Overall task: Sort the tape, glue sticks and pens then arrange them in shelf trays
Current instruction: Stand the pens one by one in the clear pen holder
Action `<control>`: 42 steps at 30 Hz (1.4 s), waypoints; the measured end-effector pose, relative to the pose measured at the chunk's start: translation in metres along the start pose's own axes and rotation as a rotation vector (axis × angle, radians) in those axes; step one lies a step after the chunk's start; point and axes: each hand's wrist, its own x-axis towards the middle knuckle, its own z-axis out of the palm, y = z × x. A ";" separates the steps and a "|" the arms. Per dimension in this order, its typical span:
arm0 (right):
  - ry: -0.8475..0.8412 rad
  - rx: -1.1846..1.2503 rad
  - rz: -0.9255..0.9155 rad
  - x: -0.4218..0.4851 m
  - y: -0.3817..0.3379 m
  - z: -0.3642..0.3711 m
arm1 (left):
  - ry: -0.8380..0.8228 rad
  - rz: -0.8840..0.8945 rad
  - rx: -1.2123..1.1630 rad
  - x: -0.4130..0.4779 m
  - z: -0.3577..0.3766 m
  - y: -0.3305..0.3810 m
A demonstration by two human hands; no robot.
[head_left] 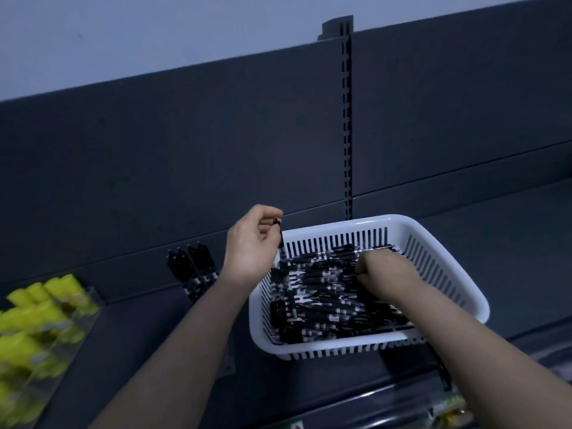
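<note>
The white slotted basket (448,274) sits on the dark shelf (495,243), its near rim close to the shelf's front edge and its far rim just short of the dark back panel (185,134). To the right of the basket the shelf lies bare; to its left there is a bare strip before a small row of black pens (193,270) standing against the back panel. Farther left of the basket, a clear tray (89,301) holds yellow glue sticks (37,317). The basket itself is heaped with black pens (328,308). The left hand (250,246) hovers over the basket's left rim, fingers pinched on one pen (281,243) that hangs nearly upright. The right hand (383,277) is down inside the basket, fingers curled into the heap; whether it has actually gripped any pens I cannot tell.
</note>
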 end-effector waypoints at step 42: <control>0.404 0.614 -0.379 0.027 -0.226 -0.011 | 0.125 0.168 0.417 -0.011 -0.140 -0.119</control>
